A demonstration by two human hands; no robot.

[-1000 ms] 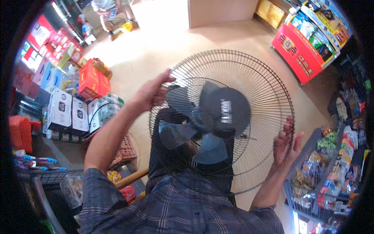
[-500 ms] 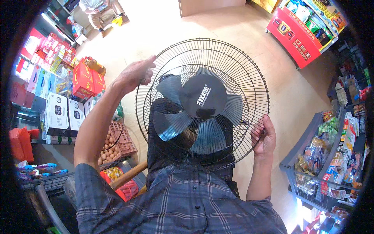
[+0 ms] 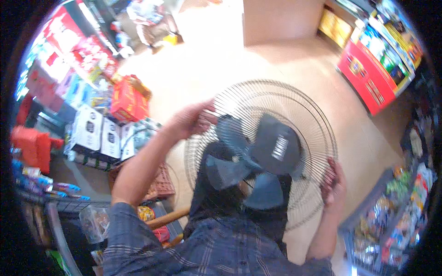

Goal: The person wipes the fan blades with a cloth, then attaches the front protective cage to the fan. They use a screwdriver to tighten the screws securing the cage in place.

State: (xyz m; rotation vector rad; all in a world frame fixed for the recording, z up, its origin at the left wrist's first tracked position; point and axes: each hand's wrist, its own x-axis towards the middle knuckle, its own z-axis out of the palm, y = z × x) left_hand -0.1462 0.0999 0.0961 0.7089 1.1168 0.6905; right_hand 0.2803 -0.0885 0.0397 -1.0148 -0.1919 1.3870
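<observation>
I hold a large round wire fan guard [image 3: 294,103] in front of me, face up over the floor. Behind its wires sit grey-blue fan blades [image 3: 228,168] and a dark round motor hub [image 3: 276,145]. My left hand [image 3: 191,120] grips the guard's rim at its upper left. My right hand [image 3: 334,184] grips the rim at the lower right. My plaid shirt [image 3: 202,248] fills the bottom of the view.
Stacked red and white cartons [image 3: 99,126] and a red box [image 3: 129,99] stand to the left. A red display shelf [image 3: 370,78] with packaged goods is at the upper right, a snack rack [image 3: 396,207] at the right. A crate [image 3: 159,181] sits by my left arm.
The fan has shifted right and down in view, and the picture is blurred. Both hands keep their grip on the rim, the left one now further along its upper left.
</observation>
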